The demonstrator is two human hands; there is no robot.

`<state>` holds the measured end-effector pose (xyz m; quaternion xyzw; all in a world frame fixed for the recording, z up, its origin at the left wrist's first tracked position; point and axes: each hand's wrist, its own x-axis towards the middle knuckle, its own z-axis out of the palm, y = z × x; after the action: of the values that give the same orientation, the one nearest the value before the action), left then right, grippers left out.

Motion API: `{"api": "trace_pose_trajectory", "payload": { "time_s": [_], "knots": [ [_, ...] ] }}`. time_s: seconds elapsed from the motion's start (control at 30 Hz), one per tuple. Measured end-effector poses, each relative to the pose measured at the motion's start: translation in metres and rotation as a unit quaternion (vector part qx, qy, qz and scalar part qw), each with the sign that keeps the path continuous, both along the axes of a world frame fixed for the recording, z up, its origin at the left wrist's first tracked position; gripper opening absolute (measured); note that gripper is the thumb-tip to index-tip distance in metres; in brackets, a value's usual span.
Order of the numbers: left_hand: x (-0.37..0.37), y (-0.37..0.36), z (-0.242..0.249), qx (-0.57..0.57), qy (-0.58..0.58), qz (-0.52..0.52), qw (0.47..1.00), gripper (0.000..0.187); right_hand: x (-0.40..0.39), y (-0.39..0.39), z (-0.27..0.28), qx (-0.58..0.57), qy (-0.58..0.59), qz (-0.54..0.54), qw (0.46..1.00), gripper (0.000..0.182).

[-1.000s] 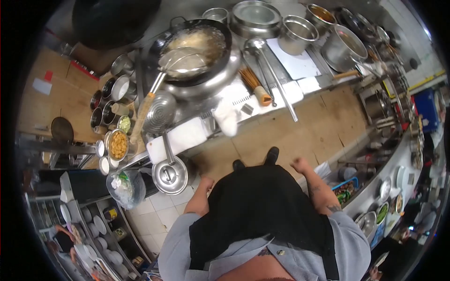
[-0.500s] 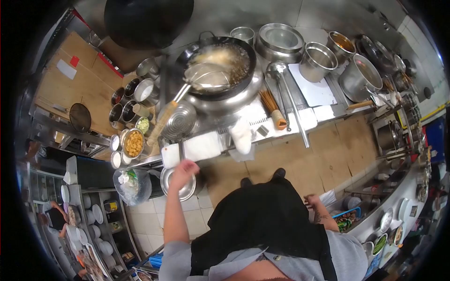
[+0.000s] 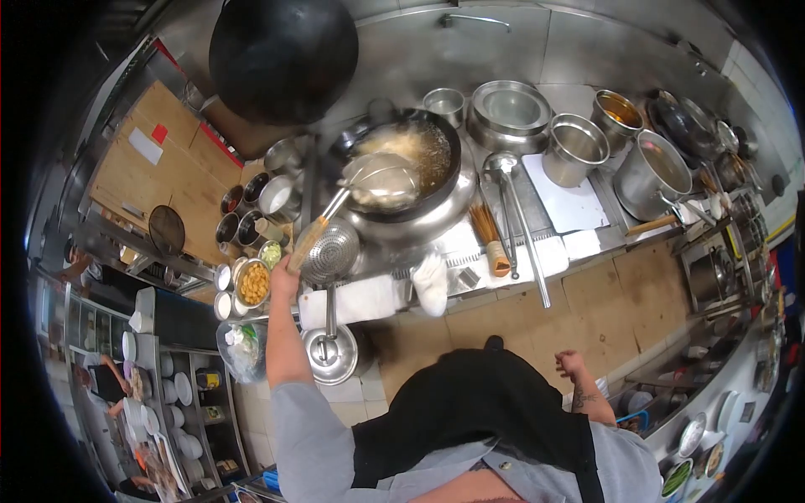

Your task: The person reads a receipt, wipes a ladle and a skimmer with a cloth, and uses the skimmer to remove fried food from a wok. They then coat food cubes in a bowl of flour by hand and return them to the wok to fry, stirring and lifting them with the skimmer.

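Note:
My left hand [image 3: 283,281] is closed round the wooden handle [image 3: 308,243] of a wire-mesh strainer. The strainer's bowl [image 3: 381,180] rests in a black wok [image 3: 449,168], where pale bubbling liquid steams. Beside the handle lies a perforated metal skimmer [image 3: 329,251], its own handle pointing toward me over the counter edge. My right hand [image 3: 570,364] hangs low at my right side, its fingers loosely curled with nothing visible in them.
Left of the wok stand seasoning pots [image 3: 277,194] and a bowl of golden cubes [image 3: 252,283]. A ladle [image 3: 503,163] and a bamboo brush [image 3: 489,239] lie to the right, near metal pots [image 3: 579,149]. Below the counter edge sits a lidded pot [image 3: 329,354]. A person [image 3: 107,379] stands far left.
My left hand has moved left and forward from above the lidded pot and taken hold of the strainer handle. My right hand stays low at my side. The view has tilted up slightly.

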<state>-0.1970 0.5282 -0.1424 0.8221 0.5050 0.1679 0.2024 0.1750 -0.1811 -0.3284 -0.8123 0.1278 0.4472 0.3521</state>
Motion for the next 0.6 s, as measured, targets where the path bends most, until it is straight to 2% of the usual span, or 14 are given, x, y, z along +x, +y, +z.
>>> {"api": "trace_pose_trajectory", "payload": {
  "time_s": [0.13, 0.2, 0.33, 0.43, 0.6],
  "knots": [
    [0.025, 0.001, -0.001, 0.000, -0.018, 0.002, 1.000, 0.057, -0.012, -0.070, -0.049, -0.083, 0.118, 0.010, 0.990, 0.026],
    [0.033, 0.003, -0.016, 0.021, -0.017, -0.012, 1.000, 0.056, -0.012, -0.086, -0.062, -0.100, 0.168, 0.006, 0.981, 0.026],
    [0.044, -0.023, 0.001, 0.056, 0.036, -0.003, 0.998, 0.054, -0.005, -0.061, -0.044, -0.072, 0.136, 0.004, 0.988, 0.025],
    [0.025, -0.018, 0.006, 0.018, -0.022, 0.006, 1.000, 0.055, 0.007, -0.027, -0.033, -0.032, 0.059, 0.005, 0.998, 0.025],
    [0.004, -0.023, 0.006, -0.025, -0.016, 0.006, 1.000, 0.057, 0.022, 0.023, -0.008, 0.025, 0.015, 0.017, 0.999, 0.024]
  ]
}}
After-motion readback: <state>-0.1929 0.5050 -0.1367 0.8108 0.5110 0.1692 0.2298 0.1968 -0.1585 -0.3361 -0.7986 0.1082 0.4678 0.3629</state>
